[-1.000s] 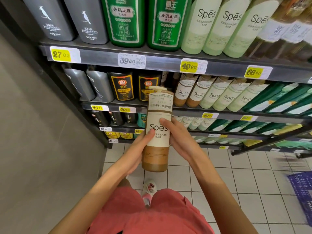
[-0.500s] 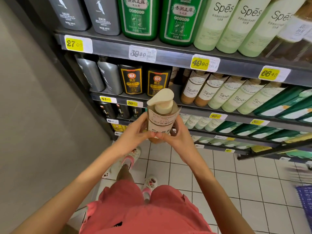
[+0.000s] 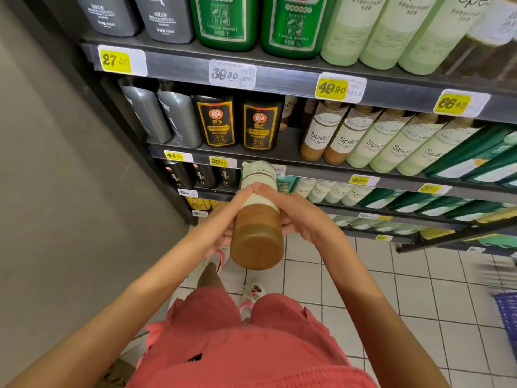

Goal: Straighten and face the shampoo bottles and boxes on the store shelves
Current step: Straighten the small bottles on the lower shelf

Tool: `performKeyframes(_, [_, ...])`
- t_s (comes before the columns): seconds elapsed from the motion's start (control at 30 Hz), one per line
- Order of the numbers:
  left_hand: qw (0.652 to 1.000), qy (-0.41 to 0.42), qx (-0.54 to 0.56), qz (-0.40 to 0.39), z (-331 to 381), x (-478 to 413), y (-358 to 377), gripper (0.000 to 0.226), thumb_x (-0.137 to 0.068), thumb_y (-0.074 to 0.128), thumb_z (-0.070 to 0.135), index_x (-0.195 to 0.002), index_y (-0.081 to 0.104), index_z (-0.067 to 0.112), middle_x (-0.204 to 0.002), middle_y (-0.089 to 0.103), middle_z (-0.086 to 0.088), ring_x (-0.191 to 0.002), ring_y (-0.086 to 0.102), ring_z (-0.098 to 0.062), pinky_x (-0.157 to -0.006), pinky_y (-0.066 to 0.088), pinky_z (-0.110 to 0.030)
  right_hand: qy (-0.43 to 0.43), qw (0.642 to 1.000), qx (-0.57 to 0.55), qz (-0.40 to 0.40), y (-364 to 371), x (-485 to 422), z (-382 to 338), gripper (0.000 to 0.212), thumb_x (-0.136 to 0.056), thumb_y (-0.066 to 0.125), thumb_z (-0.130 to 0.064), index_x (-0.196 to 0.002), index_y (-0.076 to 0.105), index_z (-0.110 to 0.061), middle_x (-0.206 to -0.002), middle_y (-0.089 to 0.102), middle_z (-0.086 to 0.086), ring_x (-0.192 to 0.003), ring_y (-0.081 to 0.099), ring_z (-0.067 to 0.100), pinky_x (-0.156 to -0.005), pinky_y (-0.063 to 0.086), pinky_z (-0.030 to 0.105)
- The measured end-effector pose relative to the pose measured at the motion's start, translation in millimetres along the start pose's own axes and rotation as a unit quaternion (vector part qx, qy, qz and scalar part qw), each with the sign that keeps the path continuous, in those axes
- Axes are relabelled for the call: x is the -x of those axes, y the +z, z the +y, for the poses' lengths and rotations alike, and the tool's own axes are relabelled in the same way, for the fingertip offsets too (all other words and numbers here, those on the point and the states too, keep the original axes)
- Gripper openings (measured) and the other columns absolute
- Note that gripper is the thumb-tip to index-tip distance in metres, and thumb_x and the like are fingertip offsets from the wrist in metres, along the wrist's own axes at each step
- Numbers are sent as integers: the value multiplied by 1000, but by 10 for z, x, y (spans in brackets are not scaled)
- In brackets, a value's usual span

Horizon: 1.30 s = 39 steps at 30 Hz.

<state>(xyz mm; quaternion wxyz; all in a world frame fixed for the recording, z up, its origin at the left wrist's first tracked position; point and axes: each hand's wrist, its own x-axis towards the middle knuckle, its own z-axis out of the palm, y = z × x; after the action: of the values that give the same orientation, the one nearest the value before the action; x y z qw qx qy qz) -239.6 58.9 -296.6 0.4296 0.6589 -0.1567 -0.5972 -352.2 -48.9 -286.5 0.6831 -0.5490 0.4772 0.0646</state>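
In front of the shelves, in mid-air over the floor tiles, the brown Spes bottle (image 3: 257, 236) was in both hands. Left grip (image 3: 221, 219) wrapped its left side, thumb on the white label. Right grip (image 3: 299, 215) clasped the right side, thumb meeting the left one on top. Both were grasping the bottle. Base faced near, pump end pointed far toward the second shelf (image 3: 307, 171). Diff vs 0.5 s ago: the pump head faced near then, so the bottle had flipped end for end.
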Motion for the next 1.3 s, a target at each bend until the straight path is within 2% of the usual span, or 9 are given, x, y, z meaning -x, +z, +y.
performKeyframes(0.1, [999, -20, 35, 10, 23, -11, 34, 85, -55, 54, 72, -121, 56, 18, -114, 66, -18, -106, 63, -30, -98, 47, -47, 11, 1000, -19, 0, 26, -30, -27, 73, -76, 59, -65, -122, 54, -8, -108, 68, 15, -90, 69, 23, -67, 58, 27])
performKeyframes(0.23, [996, -14, 93, -3, 27, -51, 58, 48, -83, 46, 58, -118, 54, 25, -113, 67, -10, -102, 65, -23, -89, 53, -39, -27, 998, 15, 59, 32, -18, -47, 53, -79, 61, -61, -103, 60, -13, -98, 70, 10, -83, 70, 20, -58, 57, 23])
performKeyframes(0.37, [990, 54, 127, 1, -36, -139, 161, 38, -97, 38, 32, -130, 45, 14, -125, 59, -8, -95, 63, -9, -72, 56, -20, -127, 988, -48, 71, 144, 0, 58, 34, -93, 54, -35, -119, 55, -14, -121, 64, 5, -105, 62, 15, -87, 52, 28])
performKeyframes(0.47, [988, 104, 109, 26, -33, -231, 249, 40, -99, 36, 25, -137, 36, 16, -133, 52, -5, -106, 58, -9, -82, 51, -21, -208, 968, -116, 80, 213, -21, 92, 37, -97, 48, -19, -133, 41, -14, -130, 55, 6, -119, 53, 17, -100, 45, 30])
performKeyframes(0.67, [992, 100, 72, 28, 113, -434, 288, 63, -79, 31, 61, -130, 49, 29, -131, 56, -3, -120, 53, -15, -102, 43, -39, -219, 950, -185, 124, 19, -268, 206, 42, -81, 70, -15, -116, 50, -29, -114, 63, -5, -104, 60, 4, -86, 51, 24])
performKeyframes(0.8, [995, 82, 59, 25, 81, -686, 220, 33, -98, 24, 43, -104, 56, 39, -102, 65, 11, -87, 64, 7, -68, 50, -11, -181, 953, -157, 183, -97, -498, 235, 37, -76, 77, -23, -106, 55, -28, -102, 66, -11, -98, 63, 5, -79, 53, 23])
performKeyframes(0.93, [997, 82, 10, 10, 91, -849, 186, 34, -100, 29, 38, -129, 45, 32, -122, 53, 10, -108, 53, 1, -80, 44, -11, -168, 950, -137, 224, -170, -728, 248, 32, -75, 77, -26, -100, 57, -29, -100, 68, -8, -97, 65, 9, -80, 55, 28])
performKeyframes(1.07, [991, 123, -50, 23, 258, -1109, 138, 33, -98, 41, 25, -130, 45, 28, -115, 56, 9, -93, 54, 7, -62, 44, -1, -177, 931, -110, 298, -259, -953, 131, 35, -71, 80, -29, -95, 55, -28, -92, 66, -11, -90, 63, 8, -77, 54, 27])
performKeyframes(1.3, [979, 148, -119, 79, 519, -1446, 24, 36, -95, 47, 13, -131, 51, 9, -127, 57, -4, -106, 49, -3, -70, 40, 0, -249, 872, -87, 413, -340, -1331, -110, 57, -67, 84, -24, -114, 54, -12, -107, 66, 2, -96, 64, 10, -80, 51, 18])
